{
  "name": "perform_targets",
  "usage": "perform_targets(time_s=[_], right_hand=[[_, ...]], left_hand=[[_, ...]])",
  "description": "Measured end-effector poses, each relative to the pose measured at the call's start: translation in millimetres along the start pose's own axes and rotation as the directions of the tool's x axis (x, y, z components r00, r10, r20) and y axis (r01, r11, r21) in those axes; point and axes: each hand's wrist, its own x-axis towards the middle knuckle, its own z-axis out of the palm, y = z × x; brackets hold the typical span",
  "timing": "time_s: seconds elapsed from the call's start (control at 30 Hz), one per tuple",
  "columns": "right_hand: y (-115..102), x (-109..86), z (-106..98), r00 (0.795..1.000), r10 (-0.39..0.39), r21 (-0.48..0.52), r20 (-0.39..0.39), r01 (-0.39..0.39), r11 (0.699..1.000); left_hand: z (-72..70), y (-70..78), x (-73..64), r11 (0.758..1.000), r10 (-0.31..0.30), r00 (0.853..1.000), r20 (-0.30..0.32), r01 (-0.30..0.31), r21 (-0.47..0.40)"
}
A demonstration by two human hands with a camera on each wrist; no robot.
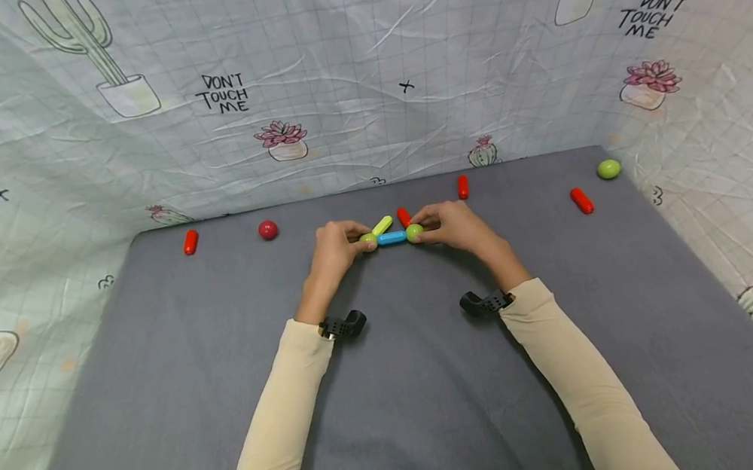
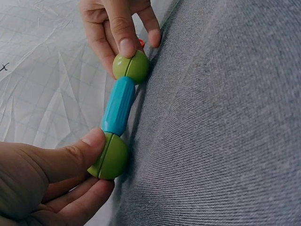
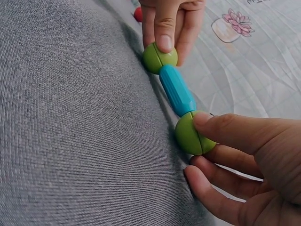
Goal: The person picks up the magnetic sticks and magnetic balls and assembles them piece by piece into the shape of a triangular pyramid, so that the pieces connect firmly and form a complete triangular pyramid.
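Left fingers (image 2: 91, 142), right fingers (image 3: 214, 122) pinch green balls (image 3: 189, 135) | blue rod (image 1: 391, 238) between | red rod (image 1: 403, 216) behind, perhaps touching

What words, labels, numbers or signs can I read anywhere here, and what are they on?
"DON'T TOUCH ME": on the patterned backdrop, left of the head picture's centre.
"DON'T TOUCH ME": same backdrop, upper right.
"X"-like marks: same backdrop, one near the centre, one at left.
Small squiggles: same backdrop, too small to read.
Cut-off lettering: top edge of the right wrist view, unreadable.
Held green balls and blue stick: none visible.
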Motion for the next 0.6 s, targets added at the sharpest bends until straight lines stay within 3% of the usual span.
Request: perform_targets(time_s=[0.3,0.6], right_hand=[[0.7,0.3,4.2,1.000,0.015,0.033,-0.018,-0.014,0.999],[2.1,-1.5,5.0,0.999,0.012,0.034,-0.051,-0.011,0.999]], left_hand=[[0.2,0.2,-0.1,0.998,-0.063,0.998,0.004,0.063,-0.019],[0.4,2.3,-2.9,0.998,-0.056,0.998,-0.012,0.056,-0.026]])
